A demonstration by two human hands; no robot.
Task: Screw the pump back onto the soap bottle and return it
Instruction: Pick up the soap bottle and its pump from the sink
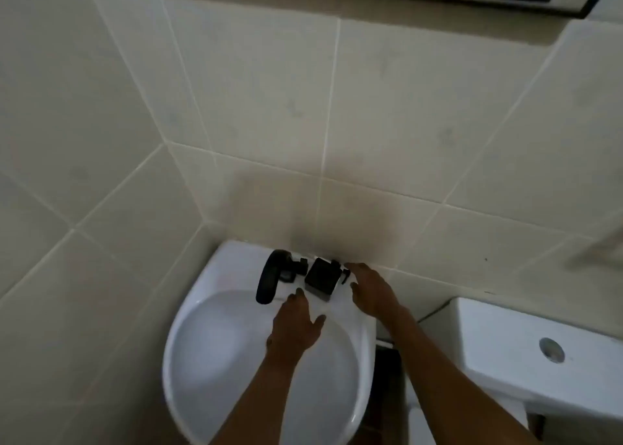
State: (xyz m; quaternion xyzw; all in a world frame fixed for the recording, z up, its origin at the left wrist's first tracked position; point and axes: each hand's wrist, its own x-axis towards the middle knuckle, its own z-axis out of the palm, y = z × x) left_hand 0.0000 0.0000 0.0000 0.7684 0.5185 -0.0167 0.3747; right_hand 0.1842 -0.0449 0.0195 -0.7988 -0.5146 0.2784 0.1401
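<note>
A black square soap bottle (pixel 321 278) stands on the back ledge of the white sink (pixel 209 276), close to the tiled wall. Its black pump (pixel 341 269) shows at the bottle's far right side, blurred. My left hand (pixel 296 323) hovers over the basin just in front and left of the bottle, fingers spread, holding nothing. My right hand (pixel 371 289) is just right of the bottle, fingers apart, and I cannot tell whether the fingertips touch it.
A black curved faucet (pixel 269 279) stands left of the bottle on the sink ledge. A white toilet cistern (pixel 505 350) with a round flush button sits at the right. Pale tiled walls close in behind and to the left; a mirror edge is at the top.
</note>
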